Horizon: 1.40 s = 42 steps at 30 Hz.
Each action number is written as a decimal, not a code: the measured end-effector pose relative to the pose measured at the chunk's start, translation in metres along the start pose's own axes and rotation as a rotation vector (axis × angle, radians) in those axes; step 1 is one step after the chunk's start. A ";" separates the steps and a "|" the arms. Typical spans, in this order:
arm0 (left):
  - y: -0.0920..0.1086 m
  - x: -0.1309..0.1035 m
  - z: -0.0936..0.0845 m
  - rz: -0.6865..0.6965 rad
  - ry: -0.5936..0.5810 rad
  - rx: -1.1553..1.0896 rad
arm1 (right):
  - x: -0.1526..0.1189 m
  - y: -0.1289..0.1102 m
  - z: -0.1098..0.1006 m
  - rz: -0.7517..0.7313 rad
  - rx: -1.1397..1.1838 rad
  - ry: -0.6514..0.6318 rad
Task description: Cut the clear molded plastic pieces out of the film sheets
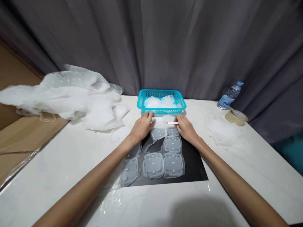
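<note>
My right hand [185,127] pinches a thin white stick [172,123] that points left over white fluffy material. My left hand [143,125] rests at the left edge of this white material [161,121], its fingers bent; whether they grip any of it is too small to tell. Below both hands, a clear plastic sheet with several grey rounded-square pieces [153,165] lies on a black mat [195,167]. Just beyond my fingers stands a turquoise basket [162,110] with white fluffy pieces [163,101] inside.
At the left, a large heap of white sheer material [71,94] lies beside a cardboard box [26,134]. On the right are a water bottle [229,96], a tape roll [236,117] and a thin white fluffy patch [221,129]. A grey curtain [165,41] hangs behind the white table [59,176].
</note>
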<state>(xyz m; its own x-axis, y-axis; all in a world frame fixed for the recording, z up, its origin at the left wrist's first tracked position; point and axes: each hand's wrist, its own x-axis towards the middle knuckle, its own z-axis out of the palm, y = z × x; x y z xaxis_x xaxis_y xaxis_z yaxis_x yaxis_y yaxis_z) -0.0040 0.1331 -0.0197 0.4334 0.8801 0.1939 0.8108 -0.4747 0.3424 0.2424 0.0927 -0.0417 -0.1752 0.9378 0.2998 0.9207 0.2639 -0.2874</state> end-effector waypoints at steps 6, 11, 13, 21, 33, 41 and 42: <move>-0.014 0.015 0.010 -0.049 -0.005 -0.093 | -0.023 -0.001 -0.005 0.231 0.012 0.022; -0.018 0.036 0.014 -0.057 -0.075 -0.181 | -0.037 -0.012 -0.017 0.308 0.044 -0.060; -0.017 0.039 0.010 -0.043 -0.088 -0.221 | -0.041 -0.017 -0.021 0.311 0.065 -0.101; -0.012 0.023 -0.004 -0.047 0.029 -0.213 | -0.065 -0.030 -0.044 0.292 0.188 -0.235; 0.033 -0.048 -0.029 0.214 -0.030 -0.093 | -0.079 -0.030 -0.029 0.090 0.286 -0.070; 0.063 -0.103 -0.011 0.530 -0.305 -0.297 | -0.102 -0.019 -0.075 0.026 0.554 -0.019; 0.065 -0.104 -0.009 0.533 -0.294 -0.291 | -0.111 -0.020 -0.079 0.027 0.632 -0.056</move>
<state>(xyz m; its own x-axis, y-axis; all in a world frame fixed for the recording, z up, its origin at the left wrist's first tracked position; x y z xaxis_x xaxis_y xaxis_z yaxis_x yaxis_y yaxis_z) 0.0001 0.0105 -0.0096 0.8675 0.4709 0.1604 0.3353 -0.7917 0.5107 0.2710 -0.0343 0.0026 -0.1886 0.9519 0.2416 0.5442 0.3061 -0.7811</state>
